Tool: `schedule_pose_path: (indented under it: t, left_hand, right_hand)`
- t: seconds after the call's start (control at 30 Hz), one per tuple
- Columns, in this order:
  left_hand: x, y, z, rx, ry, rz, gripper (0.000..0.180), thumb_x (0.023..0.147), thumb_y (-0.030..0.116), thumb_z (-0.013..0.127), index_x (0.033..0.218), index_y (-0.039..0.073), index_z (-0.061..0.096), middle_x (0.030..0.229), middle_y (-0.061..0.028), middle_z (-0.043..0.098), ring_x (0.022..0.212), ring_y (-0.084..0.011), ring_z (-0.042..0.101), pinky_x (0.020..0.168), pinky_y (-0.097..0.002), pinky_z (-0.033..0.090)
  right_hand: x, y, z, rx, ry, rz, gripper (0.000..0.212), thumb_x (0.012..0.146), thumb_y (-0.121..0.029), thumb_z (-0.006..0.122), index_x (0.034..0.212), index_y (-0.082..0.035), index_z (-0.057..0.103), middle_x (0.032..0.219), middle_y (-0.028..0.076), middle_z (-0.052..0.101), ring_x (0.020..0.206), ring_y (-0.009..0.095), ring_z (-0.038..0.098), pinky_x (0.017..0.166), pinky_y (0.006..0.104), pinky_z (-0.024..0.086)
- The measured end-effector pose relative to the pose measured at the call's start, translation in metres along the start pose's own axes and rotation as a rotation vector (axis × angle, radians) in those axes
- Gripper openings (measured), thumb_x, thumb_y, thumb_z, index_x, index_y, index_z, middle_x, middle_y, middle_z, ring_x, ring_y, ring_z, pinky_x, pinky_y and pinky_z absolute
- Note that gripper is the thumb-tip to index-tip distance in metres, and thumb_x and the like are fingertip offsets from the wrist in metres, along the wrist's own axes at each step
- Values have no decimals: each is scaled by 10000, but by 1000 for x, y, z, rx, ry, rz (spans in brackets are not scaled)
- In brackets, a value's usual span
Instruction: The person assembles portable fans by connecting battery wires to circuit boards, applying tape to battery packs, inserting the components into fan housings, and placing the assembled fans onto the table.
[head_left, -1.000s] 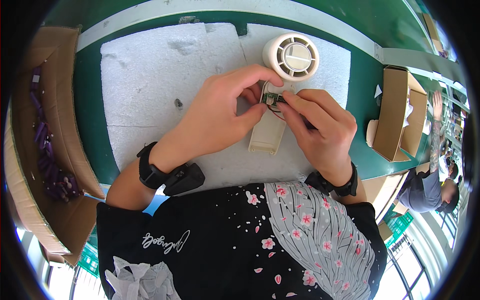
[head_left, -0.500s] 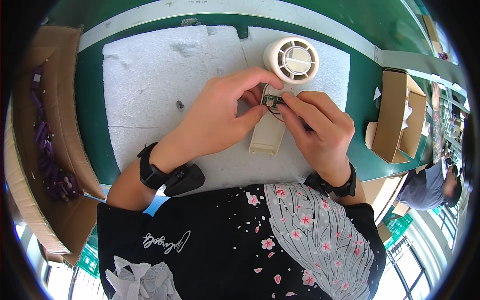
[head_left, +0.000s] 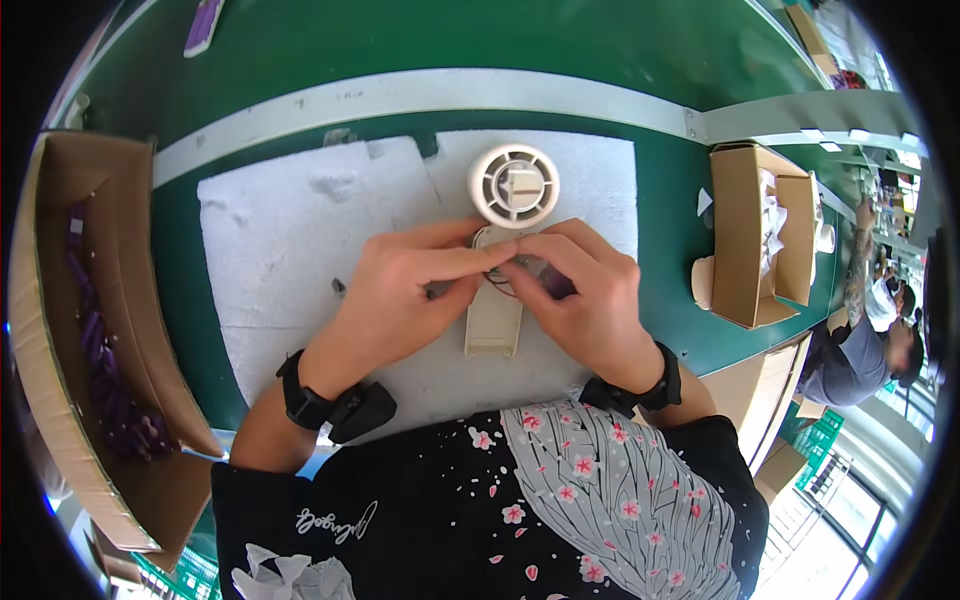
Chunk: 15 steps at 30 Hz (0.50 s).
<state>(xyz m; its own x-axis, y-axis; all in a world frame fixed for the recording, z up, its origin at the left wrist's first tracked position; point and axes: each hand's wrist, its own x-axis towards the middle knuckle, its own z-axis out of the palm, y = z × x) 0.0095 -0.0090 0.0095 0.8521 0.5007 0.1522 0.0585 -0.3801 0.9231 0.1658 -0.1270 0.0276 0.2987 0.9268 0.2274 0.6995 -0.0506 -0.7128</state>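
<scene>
A cream handheld fan (head_left: 483,202) lies on the foam sheet, its round slotted head away from me and its opened handle (head_left: 493,328) toward me. My left hand (head_left: 385,290) and my right hand (head_left: 592,290) meet over the upper handle, thumbs and forefingers pinched together. Between the fingertips is the small green circuit board, seen half a second ago and now covered by the fingers. Thin dark and red wires (head_left: 499,284) show just below them. The lower part of the handle shell lies bare beneath my hands.
White foam sheet (head_left: 270,260) covers the green table (head_left: 440,95). A long cardboard box (head_left: 60,330) with purple wired parts (head_left: 95,340) stands left; a smaller carton (head_left: 735,235) with white paper stands right. A purple item (head_left: 203,25) lies far left. Another person (head_left: 850,365) is at far right.
The view has shifted, so the table and fan sit lower and further left. My fingers have closed together over the circuit board, which showed between them before.
</scene>
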Motion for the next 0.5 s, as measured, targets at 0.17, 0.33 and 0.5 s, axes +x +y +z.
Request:
schedule_pose_path:
  t: [0.17,0.33,0.5]
  left_hand:
    - [0,4,0,47,-28,1,368,740,-71,642,1052,104,726,1034,-136,673,788,-276,672,660,-319,535]
    - [1,2,-2,73,-50,-16,355,738,-63,643,1038,105,731,1109,-153,652,855,-284,677,713,-330,546]
    - [-3,1,-3,23,-36,-35,369,729,-103,629,1044,65,721,1103,-149,643,904,-237,667,774,-296,539]
  right_hand:
    - [-3,6,0,44,-62,35,179,759,-27,761,885,-17,634,772,63,629,514,133,598,476,263,455]
    - [10,1,-17,203,-479,351,366,754,-53,775,1057,-33,571,774,49,596,610,125,621,542,259,466]
    - [12,4,-39,382,-690,290,589,753,-40,768,1257,-58,463,848,58,578,771,128,636,632,259,478]
